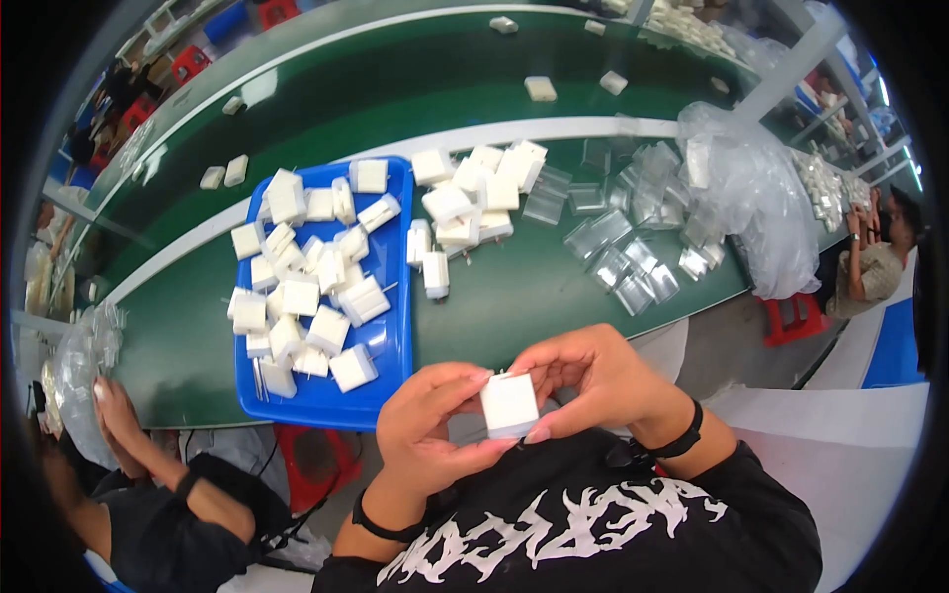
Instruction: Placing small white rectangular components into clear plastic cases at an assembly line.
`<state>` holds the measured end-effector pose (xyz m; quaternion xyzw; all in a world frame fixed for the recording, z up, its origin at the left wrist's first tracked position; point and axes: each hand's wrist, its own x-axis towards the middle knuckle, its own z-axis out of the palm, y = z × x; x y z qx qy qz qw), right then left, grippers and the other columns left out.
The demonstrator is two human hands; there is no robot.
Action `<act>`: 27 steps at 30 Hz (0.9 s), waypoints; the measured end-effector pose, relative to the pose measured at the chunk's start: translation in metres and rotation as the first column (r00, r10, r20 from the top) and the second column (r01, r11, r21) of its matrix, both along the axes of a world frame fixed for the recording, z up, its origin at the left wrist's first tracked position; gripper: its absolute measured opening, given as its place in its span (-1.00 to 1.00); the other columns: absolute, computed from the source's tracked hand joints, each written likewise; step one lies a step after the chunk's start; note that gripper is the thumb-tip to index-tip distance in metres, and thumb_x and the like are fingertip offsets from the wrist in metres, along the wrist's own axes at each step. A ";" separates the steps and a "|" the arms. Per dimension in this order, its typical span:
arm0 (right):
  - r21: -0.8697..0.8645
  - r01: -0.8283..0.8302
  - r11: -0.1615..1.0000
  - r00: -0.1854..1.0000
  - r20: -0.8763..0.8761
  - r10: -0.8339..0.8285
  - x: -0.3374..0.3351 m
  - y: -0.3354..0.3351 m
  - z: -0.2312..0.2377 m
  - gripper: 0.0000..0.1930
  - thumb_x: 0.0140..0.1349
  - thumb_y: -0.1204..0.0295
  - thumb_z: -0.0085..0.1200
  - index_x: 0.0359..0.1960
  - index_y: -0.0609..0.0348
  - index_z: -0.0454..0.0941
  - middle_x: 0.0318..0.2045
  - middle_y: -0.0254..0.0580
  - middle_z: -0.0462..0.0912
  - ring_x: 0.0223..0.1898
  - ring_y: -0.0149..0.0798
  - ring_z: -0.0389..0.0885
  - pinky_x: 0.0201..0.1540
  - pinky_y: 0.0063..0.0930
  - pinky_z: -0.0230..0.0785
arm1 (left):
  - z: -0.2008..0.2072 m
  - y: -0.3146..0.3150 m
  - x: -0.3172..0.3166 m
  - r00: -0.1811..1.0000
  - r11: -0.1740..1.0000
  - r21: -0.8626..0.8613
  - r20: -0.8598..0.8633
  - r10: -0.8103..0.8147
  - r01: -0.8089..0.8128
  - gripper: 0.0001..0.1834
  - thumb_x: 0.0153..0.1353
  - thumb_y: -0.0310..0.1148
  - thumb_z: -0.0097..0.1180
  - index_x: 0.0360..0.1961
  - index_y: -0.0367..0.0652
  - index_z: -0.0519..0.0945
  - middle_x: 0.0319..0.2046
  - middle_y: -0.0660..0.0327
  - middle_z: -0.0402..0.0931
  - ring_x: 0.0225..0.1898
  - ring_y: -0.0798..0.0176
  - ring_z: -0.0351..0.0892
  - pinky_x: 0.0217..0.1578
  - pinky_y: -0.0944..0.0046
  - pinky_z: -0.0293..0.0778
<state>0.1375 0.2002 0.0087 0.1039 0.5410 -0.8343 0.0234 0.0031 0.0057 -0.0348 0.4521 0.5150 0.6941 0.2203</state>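
Close to my chest I hold a white plug charger, a squarish block with a pale grey end and small pins at its upper edge. My left hand grips its left side between thumb and fingers. From the right, my right hand pinches the same charger near its lower corner, its other fingers curled behind. Just beyond my left hand lies a blue tray, heaped with loose white chargers. More white chargers are piled on the green table right of the tray.
Clear plastic sleeves are scattered on the green table, beside a large clear plastic bag. Beyond a pale rail, a green conveyor belt carries a few chargers. Co-workers sit at left and far right.
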 end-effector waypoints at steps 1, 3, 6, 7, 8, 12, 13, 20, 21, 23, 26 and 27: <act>0.002 -0.036 0.999 0.999 0.026 0.036 0.000 0.003 -0.002 -0.44 0.03 0.70 0.45 0.13 0.39 0.57 -0.13 -0.14 0.75 -0.17 -0.41 0.72 -0.04 -0.50 0.58 | -0.002 0.000 0.001 0.999 0.999 -0.036 0.038 0.017 -0.016 -0.31 -0.14 -0.59 0.55 0.12 -0.33 0.61 0.04 -0.06 0.53 0.00 0.13 0.66 -0.04 0.23 0.70; -0.033 -0.018 0.999 0.997 0.080 0.021 -0.005 0.002 -0.001 -0.43 0.04 0.69 0.44 0.15 0.37 0.56 -0.14 -0.14 0.75 -0.16 -0.41 0.72 -0.04 -0.51 0.58 | -0.007 -0.001 0.002 0.997 0.997 -0.075 0.071 0.026 -0.020 -0.23 -0.15 -0.54 0.58 0.19 -0.29 0.57 0.08 -0.04 0.50 0.04 0.13 0.62 -0.02 0.22 0.69; -0.058 -0.013 0.998 0.987 0.159 0.022 -0.010 0.016 -0.001 -0.40 0.08 0.66 0.43 0.21 0.32 0.51 -0.16 -0.14 0.75 -0.16 -0.41 0.73 -0.05 -0.54 0.58 | -0.006 0.000 0.000 0.995 0.975 -0.204 -0.063 0.078 -0.089 -0.10 -0.14 -0.49 0.60 0.30 -0.26 0.47 0.22 -0.08 0.39 0.09 0.09 0.61 -0.02 0.17 0.71; -0.001 -0.024 1.000 0.975 0.223 0.023 -0.009 0.030 0.004 -0.41 0.10 0.65 0.42 0.20 0.33 0.52 -0.17 -0.13 0.75 -0.17 -0.41 0.73 -0.06 -0.55 0.57 | -0.001 0.002 0.000 0.984 0.970 -0.212 -0.153 0.087 -0.118 -0.03 -0.09 -0.43 0.60 0.39 -0.22 0.38 0.34 -0.13 0.25 0.12 0.05 0.60 -0.03 0.14 0.71; 0.055 -0.030 0.998 0.959 0.283 0.013 -0.010 0.042 0.011 -0.43 0.11 0.64 0.41 0.20 0.33 0.52 -0.18 -0.12 0.76 -0.18 -0.40 0.73 -0.08 -0.56 0.56 | 0.001 0.004 0.001 0.984 0.976 -0.190 -0.162 0.076 -0.106 -0.03 -0.09 -0.43 0.60 0.39 -0.22 0.38 0.34 -0.13 0.25 0.12 0.05 0.60 -0.03 0.14 0.71; 0.232 0.344 0.910 0.915 0.137 -0.381 -0.053 0.114 0.028 -0.16 0.20 0.51 0.35 0.49 0.27 0.15 -0.20 -0.05 0.74 -0.27 -0.33 0.71 -0.15 -0.47 0.58 | -0.011 0.006 0.003 0.974 0.976 -0.217 -0.222 -0.056 0.006 -0.20 0.00 -0.44 0.53 0.31 -0.25 0.47 0.36 -0.16 0.25 0.10 0.02 0.62 -0.07 0.17 0.69; 0.206 0.403 0.892 0.897 0.102 -0.429 -0.074 0.127 0.035 -0.09 0.24 0.48 0.33 0.54 0.22 0.01 -0.11 -0.01 0.71 -0.20 -0.32 0.71 -0.11 -0.47 0.59 | -0.014 0.008 0.005 0.969 0.971 -0.239 -0.234 -0.076 0.019 -0.29 0.01 -0.45 0.52 0.23 -0.27 0.53 0.31 -0.15 0.32 0.06 0.04 0.64 -0.07 0.19 0.69; 0.440 0.339 0.831 0.823 0.290 -0.489 -0.099 0.192 0.019 -0.29 0.27 0.33 0.34 0.42 0.19 0.29 -0.08 -0.03 0.70 -0.29 -0.36 0.72 -0.29 -0.54 0.56 | -0.035 0.011 0.002 0.930 0.954 -0.292 -0.325 -0.170 0.072 -0.61 0.08 -0.51 0.45 -0.04 -0.34 0.66 0.12 -0.04 0.55 -0.14 0.05 0.71 -0.08 0.19 0.63; 0.508 0.208 0.836 0.830 0.360 -0.426 -0.093 0.202 0.026 -0.44 0.28 0.31 0.32 0.27 0.19 0.44 -0.16 -0.10 0.73 -0.35 -0.40 0.71 -0.35 -0.56 0.52 | -0.036 0.010 0.002 0.940 0.950 -0.295 -0.284 -0.189 0.102 -0.63 0.16 -0.44 0.40 -0.02 -0.32 0.65 0.12 -0.03 0.54 -0.08 0.01 0.69 -0.05 0.16 0.63; 0.639 0.050 0.768 0.825 0.407 -0.392 -0.092 0.217 0.042 -0.75 0.31 0.27 0.27 -0.11 0.16 0.69 -0.39 -0.28 0.75 -0.49 -0.47 0.65 -0.46 -0.59 0.46 | -0.029 0.014 0.002 0.933 0.945 -0.311 -0.302 -0.198 0.100 -0.63 0.12 -0.48 0.42 -0.04 -0.32 0.66 0.12 -0.03 0.55 -0.11 0.07 0.71 -0.09 0.19 0.65; 0.903 -0.033 0.429 0.802 0.280 -0.527 -0.123 0.265 0.049 -0.78 0.28 0.32 0.25 -0.17 0.19 0.75 -0.48 -0.20 0.74 -0.58 -0.40 0.69 -0.48 -0.54 0.51 | -0.022 0.016 -0.001 0.913 0.938 -0.336 -0.351 -0.207 0.083 -0.64 0.14 -0.46 0.41 -0.03 -0.31 0.66 0.10 0.01 0.56 -0.09 0.06 0.71 -0.08 0.18 0.65; 0.971 -0.103 0.217 0.792 0.212 -0.573 -0.136 0.286 0.045 -0.74 0.27 0.31 0.23 -0.16 0.24 0.75 -0.48 -0.12 0.75 -0.60 -0.28 0.71 -0.43 -0.40 0.59 | -0.020 0.017 0.000 0.906 0.955 -0.295 -0.398 -0.146 0.024 -0.67 0.15 -0.48 0.38 -0.05 -0.29 0.65 0.04 -0.01 0.58 -0.10 -0.01 0.69 -0.11 0.16 0.63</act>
